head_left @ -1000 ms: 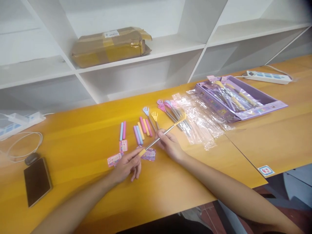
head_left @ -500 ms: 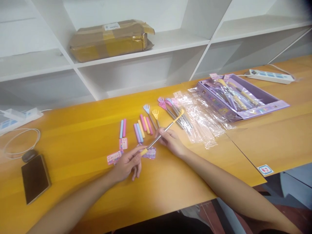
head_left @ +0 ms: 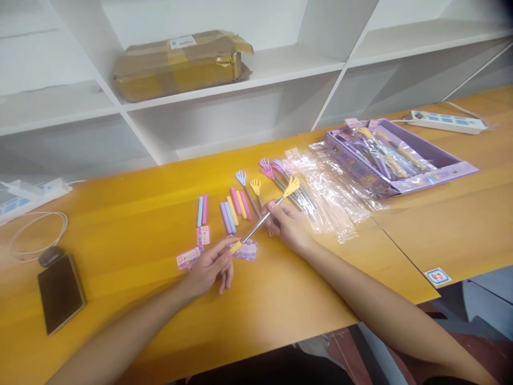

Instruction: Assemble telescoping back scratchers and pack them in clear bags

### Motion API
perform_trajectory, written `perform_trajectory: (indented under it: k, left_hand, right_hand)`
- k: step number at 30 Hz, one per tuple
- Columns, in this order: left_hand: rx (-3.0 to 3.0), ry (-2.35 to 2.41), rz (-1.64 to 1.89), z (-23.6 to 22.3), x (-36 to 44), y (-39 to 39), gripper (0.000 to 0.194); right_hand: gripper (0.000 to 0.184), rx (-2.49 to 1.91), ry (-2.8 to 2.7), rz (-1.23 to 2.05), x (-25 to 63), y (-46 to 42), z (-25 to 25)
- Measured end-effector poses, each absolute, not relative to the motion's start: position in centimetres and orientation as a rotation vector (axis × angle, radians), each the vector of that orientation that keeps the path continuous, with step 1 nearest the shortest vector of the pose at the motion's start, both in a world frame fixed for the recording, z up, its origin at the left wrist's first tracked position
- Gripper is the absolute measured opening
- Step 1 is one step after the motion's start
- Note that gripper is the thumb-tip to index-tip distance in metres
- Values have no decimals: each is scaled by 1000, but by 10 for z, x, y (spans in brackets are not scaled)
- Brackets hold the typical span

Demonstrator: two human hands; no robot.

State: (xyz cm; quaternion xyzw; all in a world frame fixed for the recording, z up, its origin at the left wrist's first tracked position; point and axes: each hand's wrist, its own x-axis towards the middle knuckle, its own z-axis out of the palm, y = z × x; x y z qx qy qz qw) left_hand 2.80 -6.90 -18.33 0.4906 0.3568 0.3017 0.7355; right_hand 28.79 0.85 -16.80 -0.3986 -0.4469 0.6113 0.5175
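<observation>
Both hands hold one yellow back scratcher (head_left: 256, 226), slanted above the table with its claw head up and to the right. My left hand (head_left: 212, 267) is closed on its yellow handle, which the fingers partly cover. My right hand (head_left: 289, 224) pinches the metal rod just below the claw. Beyond the hands lie a blue-headed scratcher (head_left: 241, 178), a yellow-headed scratcher (head_left: 255, 187) and pink-headed scratchers (head_left: 267, 169) with bare metal rods. Several coloured handle tubes (head_left: 227, 216) lie left of them. Printed cards (head_left: 246, 249) rest near my left hand.
Clear plastic bags (head_left: 331, 195) lie right of the scratchers, beside a purple display box (head_left: 436, 179) holding wrapped scratchers. A phone (head_left: 61, 294) and cable are at left; a power strip (head_left: 449, 122) is at back right. A taped carton (head_left: 180, 67) sits on the shelf.
The scratcher has turned about its rod, so its claw now shows its spread fingers instead of its edge. My right hand has shifted slightly right and up toward the claw.
</observation>
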Motion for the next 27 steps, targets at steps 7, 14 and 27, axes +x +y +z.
perform_trajectory:
  k: [7,14,27]
  left_hand:
    - [1070,808,674,-190,27,-70,67]
    - [1086,852,654,-185,31,-70,63]
    - [1084,855,677,-185,31,-72,60]
  right_hand:
    - [48,-995,-1105,1411,288,7,-172]
    - [50,-1025,-1174,1335,290,3,-166]
    - [51,-1006,-1159,1419,286,-1,-169]
